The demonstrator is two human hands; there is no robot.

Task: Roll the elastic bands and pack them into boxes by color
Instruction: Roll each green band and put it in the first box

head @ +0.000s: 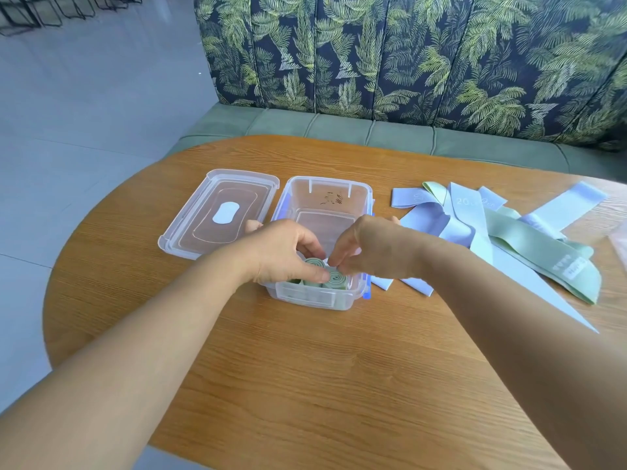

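While both hands reach into the clear plastic box (324, 198) at the middle of the wooden counter (305, 368), the left hand (281, 252) curls its fingertips onto the rolled green bands (334, 279) packed against the box's near wall, and the right hand (364, 247) pinches down with bent fingers at the same rolls, touching the nearest spiral from the other side; whether either hand truly grips a roll or only presses on it I cannot tell. At least three green rolls stand on end there, spirals facing up, side by side, with the far half of the box bare. Just left of the box lies its clear lid (220, 212), flat on the counter, a white oval label at its centre. To the right, near the box, a loose heap of unrolled bands spreads over the counter: pale blue bands (454, 218) crossing each other, and a green band (549, 259) lying over them toward the right edge. Beyond the counter runs a green bench seat (339, 127) with a palm-leaf patterned backrest (407, 52)
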